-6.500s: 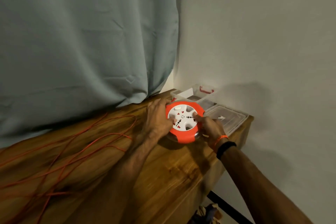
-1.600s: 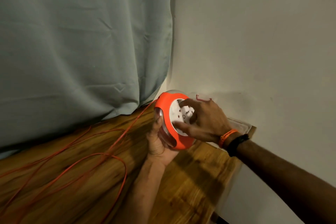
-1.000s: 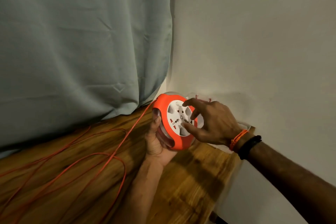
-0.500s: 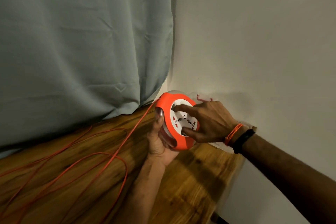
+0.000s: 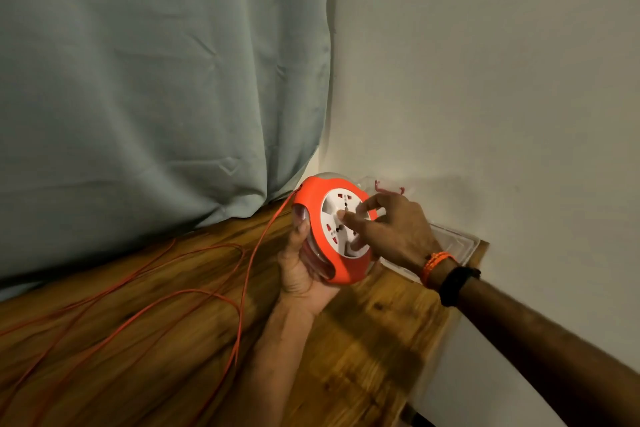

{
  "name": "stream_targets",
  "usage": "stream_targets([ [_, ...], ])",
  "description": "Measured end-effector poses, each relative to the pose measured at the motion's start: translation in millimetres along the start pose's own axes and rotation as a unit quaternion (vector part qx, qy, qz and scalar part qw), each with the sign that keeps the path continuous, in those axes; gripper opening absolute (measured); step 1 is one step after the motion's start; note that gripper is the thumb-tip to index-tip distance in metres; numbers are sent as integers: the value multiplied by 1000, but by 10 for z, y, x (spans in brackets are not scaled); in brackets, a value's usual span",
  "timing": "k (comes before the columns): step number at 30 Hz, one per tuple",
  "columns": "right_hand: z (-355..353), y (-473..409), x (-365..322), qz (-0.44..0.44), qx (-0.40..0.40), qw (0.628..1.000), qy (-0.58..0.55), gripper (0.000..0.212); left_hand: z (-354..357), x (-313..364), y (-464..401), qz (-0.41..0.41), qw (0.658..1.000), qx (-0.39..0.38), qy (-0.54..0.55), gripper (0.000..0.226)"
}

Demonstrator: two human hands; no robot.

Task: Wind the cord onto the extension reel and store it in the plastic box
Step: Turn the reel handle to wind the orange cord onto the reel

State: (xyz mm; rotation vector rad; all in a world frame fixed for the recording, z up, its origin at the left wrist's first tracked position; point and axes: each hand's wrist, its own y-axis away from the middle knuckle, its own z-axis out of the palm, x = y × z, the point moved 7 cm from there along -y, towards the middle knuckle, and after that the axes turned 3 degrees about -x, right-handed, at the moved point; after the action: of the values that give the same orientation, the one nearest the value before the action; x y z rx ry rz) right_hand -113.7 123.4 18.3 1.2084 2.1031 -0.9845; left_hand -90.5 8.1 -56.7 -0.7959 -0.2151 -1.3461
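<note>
A: Where is the extension reel?

B: Held clear of the desk, on edge, white socket face toward the camera. The left hand grips its lower-left rim, thumb curled over the orange housing.

A: Right hand?

B: On the reel's right side. Its fingers are curled onto the socket face, thumb low against the hub; probably gripping it to crank, though I cannot tell where they catch.

A: Cord?

B: It leaves the reel's upper-left edge, runs down-left and lies in loose loops on the desk. Mostly unwound, I judge.

A: Plastic box?

B: Just behind the reel's right side, by the wall, partly hidden. The right hand is nearer to it.
</note>
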Motion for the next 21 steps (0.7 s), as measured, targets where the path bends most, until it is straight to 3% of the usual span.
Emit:
stream_targets([
  [3, -142, 73, -160, -138, 51, 980, 132, 44, 19, 36, 13, 7, 1000, -4, 4, 103],
  [8, -82, 166, -302, -299, 11, 903, 307, 59, 27, 26, 15, 8, 1000, -4, 17, 109],
  [11, -16, 179, -302, -333, -11, 868, 367, 62, 7, 4, 12, -3, 1000, 6, 9, 111],
  [18, 64, 84, -315, -358, -50, 833, 418, 67, 58, 17, 13, 2, 1000, -4, 16, 101],
  [20, 57, 76, -345, -344, -45, 841, 414, 66, 64, 12, 9, 5, 1000, -7, 13, 102],
  [21, 36, 52, -345, -317, -28, 865, 388, 64, 71, 11, 6, 6, 1000, -12, 12, 103],
])
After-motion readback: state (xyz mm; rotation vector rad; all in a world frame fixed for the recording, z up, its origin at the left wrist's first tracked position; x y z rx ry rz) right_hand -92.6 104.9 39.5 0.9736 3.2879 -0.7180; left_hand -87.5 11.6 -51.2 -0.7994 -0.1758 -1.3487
